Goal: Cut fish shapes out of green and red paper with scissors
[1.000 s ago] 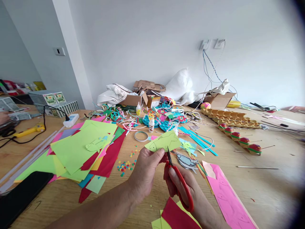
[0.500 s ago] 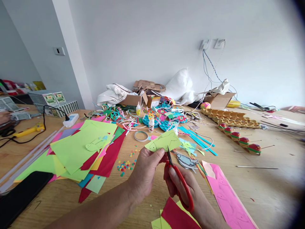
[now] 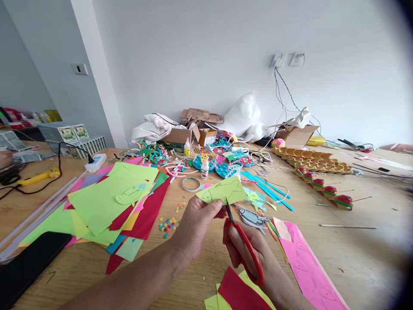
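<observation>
A light green paper piece [image 3: 226,188] with a fish outline drawn on it is pinched in my left hand [image 3: 196,224], thumb on top. My right hand [image 3: 251,249] is closed round the red handles of the scissors [image 3: 247,245]. The blades point up at the lower edge of the green paper, close to my left thumb. Just right of the blades, a grey-blue fish cutout [image 3: 253,218] lies on the table. Below my hands are red paper [image 3: 241,290] and yellow-green paper [image 3: 211,302].
Coloured sheets [image 3: 106,198] and a black phone [image 3: 32,262] lie left. Pink paper [image 3: 311,267] and an egg-carton strip [image 3: 329,191] lie right. A tape roll [image 3: 191,184], glue bottle [image 3: 204,169] and craft pile [image 3: 219,157] stand beyond my hands.
The scissors and my right hand have shifted very slightly. The green paper has tilted a little in my left hand, which has hardly moved.
</observation>
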`<state>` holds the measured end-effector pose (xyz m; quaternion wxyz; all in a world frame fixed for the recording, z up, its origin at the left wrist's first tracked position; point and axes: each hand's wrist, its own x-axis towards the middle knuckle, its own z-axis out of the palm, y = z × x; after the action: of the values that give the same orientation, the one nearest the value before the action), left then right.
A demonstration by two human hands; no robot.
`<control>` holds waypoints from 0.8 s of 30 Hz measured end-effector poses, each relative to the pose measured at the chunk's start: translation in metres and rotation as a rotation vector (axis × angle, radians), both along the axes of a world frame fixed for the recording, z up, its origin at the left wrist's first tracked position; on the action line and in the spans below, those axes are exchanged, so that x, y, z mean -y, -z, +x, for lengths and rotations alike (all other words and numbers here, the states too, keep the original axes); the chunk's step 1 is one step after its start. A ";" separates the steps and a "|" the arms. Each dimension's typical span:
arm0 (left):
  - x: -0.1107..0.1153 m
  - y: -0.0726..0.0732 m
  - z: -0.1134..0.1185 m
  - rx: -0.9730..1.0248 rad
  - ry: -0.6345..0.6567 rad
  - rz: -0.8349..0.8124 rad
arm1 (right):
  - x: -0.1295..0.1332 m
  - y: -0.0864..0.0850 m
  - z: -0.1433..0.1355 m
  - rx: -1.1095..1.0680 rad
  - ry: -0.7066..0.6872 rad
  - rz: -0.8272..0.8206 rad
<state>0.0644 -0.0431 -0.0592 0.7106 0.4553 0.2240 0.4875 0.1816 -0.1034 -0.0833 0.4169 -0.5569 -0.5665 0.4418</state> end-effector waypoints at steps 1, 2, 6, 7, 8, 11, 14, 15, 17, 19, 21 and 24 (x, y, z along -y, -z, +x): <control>-0.001 0.001 -0.001 -0.004 0.002 0.002 | -0.001 0.000 0.000 -0.008 -0.004 -0.005; -0.002 0.001 -0.001 -0.007 0.003 0.003 | -0.001 0.001 0.001 -0.014 -0.009 -0.010; -0.004 0.001 -0.002 -0.021 0.001 0.026 | -0.002 0.003 0.001 -0.008 -0.010 -0.026; -0.004 0.001 -0.003 -0.026 0.000 0.033 | -0.001 0.003 0.001 -0.003 -0.010 -0.027; -0.004 0.001 -0.003 -0.030 -0.003 0.037 | -0.001 0.002 0.002 -0.001 -0.010 -0.027; -0.005 0.001 -0.003 -0.045 -0.009 0.035 | -0.002 0.001 0.001 -0.005 -0.019 -0.037; -0.006 0.001 -0.003 -0.065 -0.024 0.034 | -0.002 0.000 0.001 -0.010 -0.025 -0.047; -0.007 0.002 -0.004 -0.067 -0.031 0.038 | -0.002 0.000 0.000 -0.010 -0.027 -0.050; -0.007 0.003 -0.004 -0.071 -0.042 0.054 | -0.001 -0.001 0.000 -0.011 -0.026 -0.052; -0.007 0.003 -0.005 -0.074 -0.037 0.076 | -0.001 -0.001 0.000 -0.014 -0.020 -0.047; -0.006 0.002 -0.005 -0.082 -0.022 0.093 | 0.000 -0.001 0.001 -0.019 -0.012 -0.039; -0.004 0.000 -0.004 -0.098 -0.014 0.100 | 0.000 0.000 0.002 -0.025 -0.017 -0.031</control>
<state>0.0608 -0.0388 -0.0596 0.6718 0.5120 0.2371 0.4799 0.1833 -0.1029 -0.0831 0.4115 -0.5527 -0.5591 0.4610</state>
